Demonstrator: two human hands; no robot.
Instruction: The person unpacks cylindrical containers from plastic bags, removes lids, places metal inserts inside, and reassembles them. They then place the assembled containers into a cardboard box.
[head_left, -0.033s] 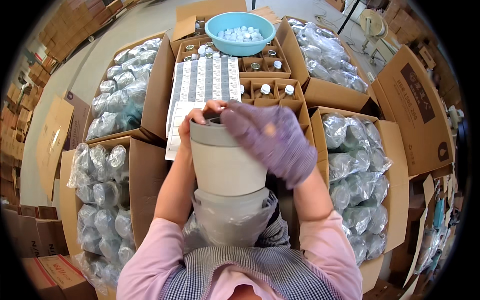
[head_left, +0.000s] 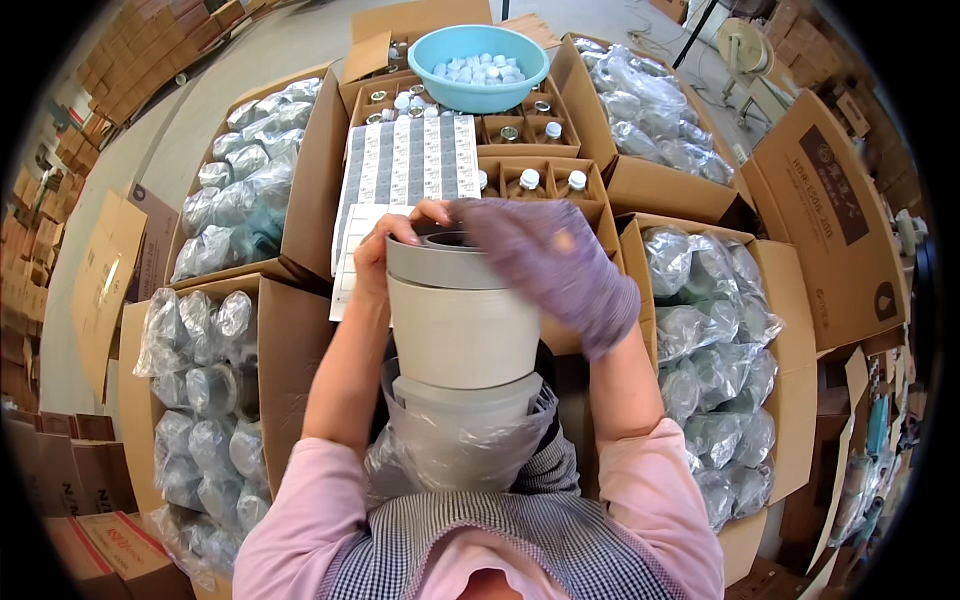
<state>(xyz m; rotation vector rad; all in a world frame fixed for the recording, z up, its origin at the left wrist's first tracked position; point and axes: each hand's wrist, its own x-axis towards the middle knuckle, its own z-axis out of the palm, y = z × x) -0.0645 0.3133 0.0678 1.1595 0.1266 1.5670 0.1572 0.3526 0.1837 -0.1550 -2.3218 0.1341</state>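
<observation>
A stack of pale grey plastic pots (head_left: 462,335) stands upright in front of my chest. Its lower pots sit in a clear plastic bag (head_left: 455,440). My bare left hand (head_left: 388,248) grips the rim of the top pot on its left side. My right hand (head_left: 548,265), in a purple glove, lies across the top pot's rim from the right, its fingers reaching over the opening. Both forearms, in pink sleeves, rise on either side of the stack.
Open cardboard boxes of bagged jars stand at left (head_left: 200,390), far left (head_left: 245,180), right (head_left: 710,350) and back right (head_left: 650,100). A blue basin (head_left: 480,95) of white caps rests on a box of small bottles (head_left: 545,180). Sheets of labels (head_left: 405,160) lie ahead.
</observation>
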